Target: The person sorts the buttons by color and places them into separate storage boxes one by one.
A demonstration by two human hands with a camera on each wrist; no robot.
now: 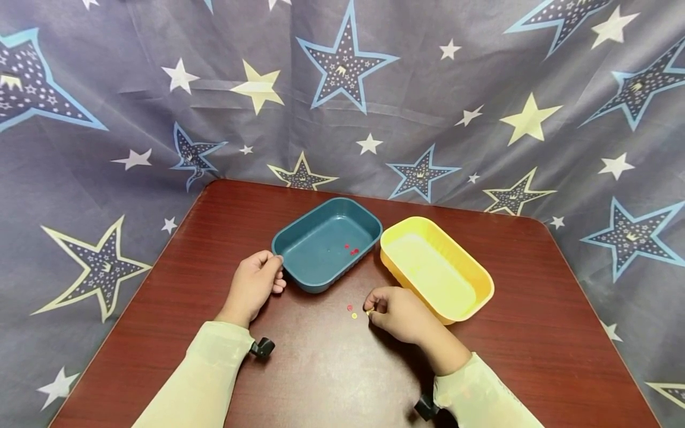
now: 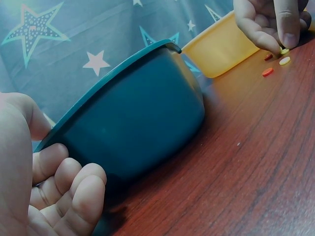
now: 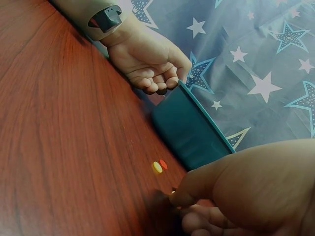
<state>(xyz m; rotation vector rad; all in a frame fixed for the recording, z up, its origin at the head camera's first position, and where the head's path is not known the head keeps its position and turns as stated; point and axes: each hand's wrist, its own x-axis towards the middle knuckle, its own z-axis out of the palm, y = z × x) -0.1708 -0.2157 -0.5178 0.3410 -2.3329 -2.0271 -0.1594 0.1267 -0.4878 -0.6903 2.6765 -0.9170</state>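
My left hand [image 1: 255, 286] grips the rim of the teal plastic basin [image 1: 316, 241] at its near left corner, thumb over the edge. Several small red discs [image 1: 354, 251], button-like, lie inside it. With thumb and forefinger, my right hand [image 1: 401, 314] pinches a small yellow disc [image 1: 369, 311] low at the tabletop. Just left of those fingertips, a loose red disc [image 1: 350, 308] and a loose yellow disc [image 1: 354, 315] lie on the wood. Another red disc [image 2: 268, 57] shows beside the right fingertips in the left wrist view.
A yellow plastic basin [image 1: 439, 267] stands right of the teal one, behind my right hand. Both are on a reddish-brown wooden table [image 1: 321, 380]. A grey star-patterned cloth [image 1: 342, 137] hangs behind the table and along its sides.
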